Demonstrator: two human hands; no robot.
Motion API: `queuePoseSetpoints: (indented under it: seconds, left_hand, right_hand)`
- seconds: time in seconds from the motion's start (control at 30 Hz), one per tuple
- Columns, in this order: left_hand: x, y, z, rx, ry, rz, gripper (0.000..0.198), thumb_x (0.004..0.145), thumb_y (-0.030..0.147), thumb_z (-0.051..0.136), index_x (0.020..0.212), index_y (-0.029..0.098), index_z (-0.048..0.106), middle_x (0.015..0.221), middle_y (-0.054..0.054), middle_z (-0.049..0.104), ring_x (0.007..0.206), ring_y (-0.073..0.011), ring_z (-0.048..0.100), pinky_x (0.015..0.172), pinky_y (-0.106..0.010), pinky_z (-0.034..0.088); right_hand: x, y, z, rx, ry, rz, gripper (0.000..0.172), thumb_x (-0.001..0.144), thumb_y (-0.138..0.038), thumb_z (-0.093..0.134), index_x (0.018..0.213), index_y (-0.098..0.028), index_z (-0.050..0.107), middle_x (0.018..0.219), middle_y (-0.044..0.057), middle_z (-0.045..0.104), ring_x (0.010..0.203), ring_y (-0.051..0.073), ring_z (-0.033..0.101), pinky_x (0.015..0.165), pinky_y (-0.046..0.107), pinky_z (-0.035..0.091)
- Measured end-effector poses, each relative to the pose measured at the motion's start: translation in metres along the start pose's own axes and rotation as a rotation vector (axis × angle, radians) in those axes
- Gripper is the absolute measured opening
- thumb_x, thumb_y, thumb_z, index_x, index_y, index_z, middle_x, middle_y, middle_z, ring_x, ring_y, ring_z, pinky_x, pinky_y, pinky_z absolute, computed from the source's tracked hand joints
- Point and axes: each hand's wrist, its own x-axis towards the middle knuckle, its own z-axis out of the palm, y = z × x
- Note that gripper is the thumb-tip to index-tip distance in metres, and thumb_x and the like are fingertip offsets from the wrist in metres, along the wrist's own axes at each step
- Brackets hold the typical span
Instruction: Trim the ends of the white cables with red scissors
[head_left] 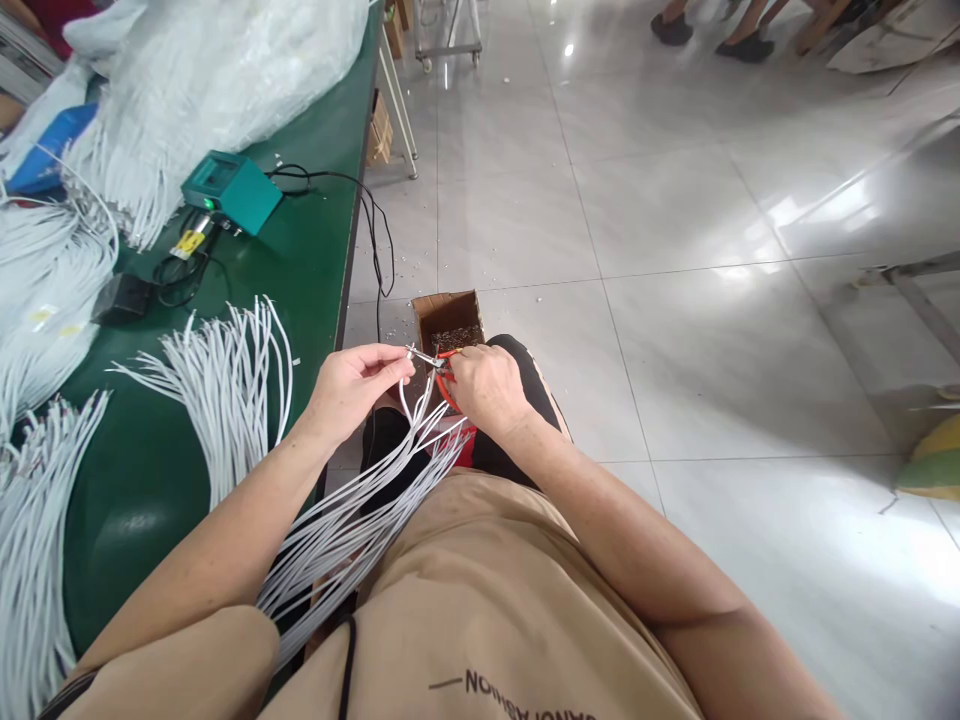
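Note:
Between the fingertips of my left hand (358,385) is the end of one white cable (406,396). My right hand (489,385) is closed around red-handled pliers (442,362), whose metal jaws reach across to the cable end at my left fingertips. Whether the jaws touch the wire is too small to tell. A loose bundle of white cables (360,515) lies over my lap, its ends fanned out below the pliers. Just beyond my hands stands an open cardboard box (450,315) with small scraps inside.
To the left is a green table (142,500) bearing more white cable bundles (232,390), a teal device (232,190) with a black cord, and a plastic-wrapped pile (225,70). Scraps dot the tiled floor (675,330). Another person's feet (709,35) show at the top right.

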Motion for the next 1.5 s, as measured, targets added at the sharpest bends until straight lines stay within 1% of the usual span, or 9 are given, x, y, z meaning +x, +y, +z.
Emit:
queuePoseSetpoints:
  seconds: [0.17,0.37,0.6,0.77,0.9,1.03,1.17,1.37,1.5]
  left_hand:
    - [0.001,0.0,0.001,-0.042,-0.015,-0.033,0.029,0.068,0.036,0.077,0.088,0.015,0.075,0.076,-0.005,0.072,0.07,-0.0147,0.064,0.071,-0.028,0.05]
    - [0.001,0.001,0.0,-0.061,0.003,-0.01,0.035,0.07,0.036,0.077,0.097,0.014,0.072,0.081,-0.005,0.071,0.074,-0.0143,0.063,0.074,-0.028,0.05]
    - [0.001,-0.001,0.007,0.008,-0.06,0.079,0.041,0.076,0.03,0.069,0.114,0.017,0.065,0.077,-0.002,0.068,0.072,-0.0142,0.063,0.076,-0.03,0.051]
    - [0.014,0.008,-0.02,0.193,-0.225,0.047,0.062,0.075,0.031,0.069,0.134,0.022,0.051,0.111,-0.01,0.069,0.097,-0.0199,0.065,0.087,-0.035,0.051]
    - [0.03,0.002,-0.08,0.621,-0.062,0.032,0.04,0.079,0.037,0.063,0.115,0.021,0.067,0.112,-0.01,0.07,0.1,-0.0247,0.065,0.093,-0.042,0.047]
    - [0.026,-0.023,-0.114,0.864,0.182,0.11,0.034,0.078,0.031,0.06,0.11,0.021,0.069,0.109,-0.012,0.071,0.102,-0.0303,0.065,0.094,-0.044,0.045]
    - [-0.002,-0.047,-0.094,0.998,0.195,0.192,0.037,0.084,0.027,0.052,0.117,0.016,0.065,0.122,-0.018,0.065,0.122,-0.0351,0.053,0.105,-0.052,0.036]
    - [-0.042,-0.041,-0.07,0.551,-0.005,0.09,0.046,0.093,0.031,0.041,0.137,0.02,0.048,0.141,-0.01,0.053,0.124,-0.0202,0.055,0.108,-0.038,0.041]
    - [-0.053,-0.036,-0.112,0.603,0.361,0.086,0.043,0.089,0.035,0.051,0.127,0.016,0.057,0.125,-0.009,0.065,0.115,-0.0186,0.061,0.104,-0.033,0.045]
  right_hand:
    - [0.001,0.003,0.005,0.131,0.065,0.076,0.026,0.088,-0.028,0.05,0.074,-0.015,0.067,0.078,0.011,0.068,0.075,0.02,0.061,0.069,0.031,0.036]
    - [0.014,0.002,-0.001,0.998,0.028,0.357,0.044,0.08,-0.058,0.056,0.062,-0.017,0.057,0.059,-0.001,0.055,0.055,0.01,0.045,0.054,0.024,0.033]
    - [0.022,-0.018,-0.006,1.567,0.008,0.362,0.034,0.07,-0.048,0.068,0.067,-0.016,0.06,0.056,-0.005,0.047,0.054,0.008,0.041,0.052,0.022,0.034]
    - [0.027,-0.001,0.0,1.388,0.297,0.439,0.022,0.074,-0.037,0.064,0.074,-0.015,0.064,0.066,-0.002,0.056,0.06,0.01,0.047,0.062,0.024,0.04]
    - [0.027,0.005,-0.002,0.998,0.629,0.366,0.022,0.086,-0.033,0.052,0.094,-0.018,0.066,0.084,0.004,0.062,0.076,0.015,0.054,0.074,0.029,0.043]
    - [0.018,-0.023,0.012,0.687,0.374,-0.094,0.017,0.085,-0.021,0.051,0.089,-0.019,0.067,0.083,0.006,0.065,0.083,0.018,0.056,0.079,0.031,0.041]
    - [0.014,-0.056,0.044,0.482,0.152,-0.453,0.035,0.082,-0.014,0.051,0.116,-0.014,0.059,0.115,0.013,0.065,0.107,0.023,0.056,0.091,0.037,0.037]
    - [0.024,-0.056,0.067,0.494,0.201,-0.489,0.044,0.081,-0.014,0.051,0.126,-0.013,0.05,0.139,0.015,0.052,0.128,0.024,0.045,0.113,0.048,0.019]
    - [0.026,-0.055,0.072,0.426,0.175,-0.564,0.043,0.083,-0.015,0.051,0.125,-0.011,0.051,0.137,0.014,0.053,0.129,0.024,0.045,0.117,0.051,0.01]
